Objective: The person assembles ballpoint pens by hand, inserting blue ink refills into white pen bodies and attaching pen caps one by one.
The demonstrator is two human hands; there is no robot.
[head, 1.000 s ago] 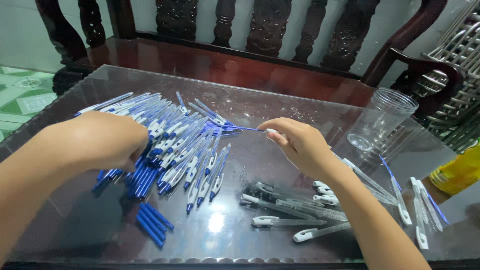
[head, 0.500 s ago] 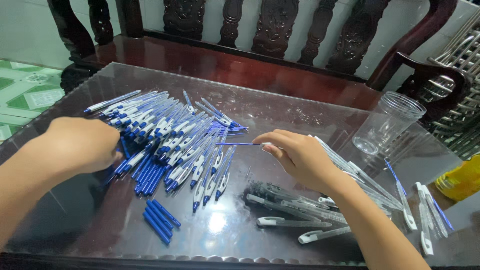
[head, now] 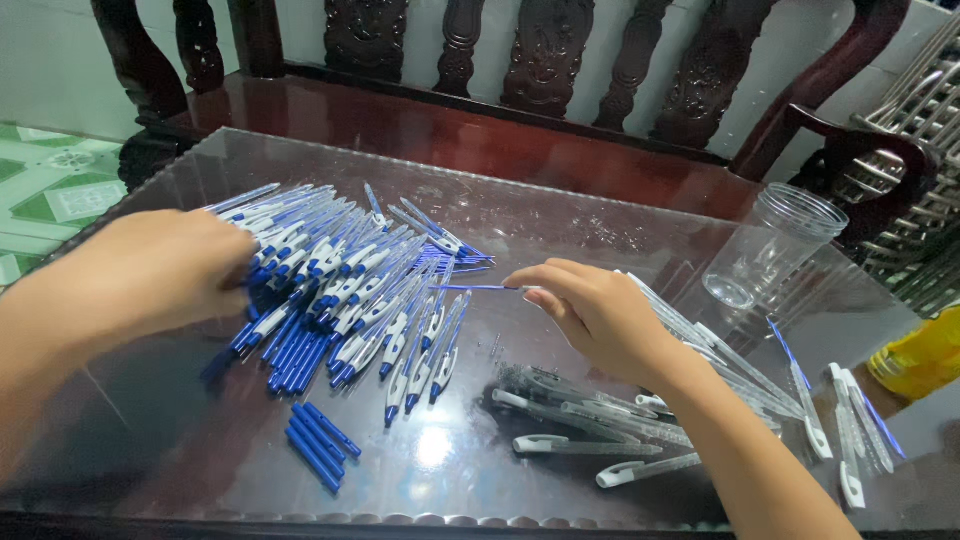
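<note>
Two hands are being worked over the table [head: 600, 215]: a thin blue refill [head: 470, 288] is being pinched by the right hand [head: 600, 320], seemingly for fitting, while the pens [head: 340, 290] are being covered by the left hand [head: 150, 270], grip unclear.

On the glass-topped dark table [head: 600, 215], the heap of blue-and-white plastic pens [head: 350, 290] lies left, the clear empty pen barrels [head: 580, 420] lie front right, and the clear plastic jar [head: 775, 245] stands behind them, before the carved wooden bench [head: 520, 60].
</note>
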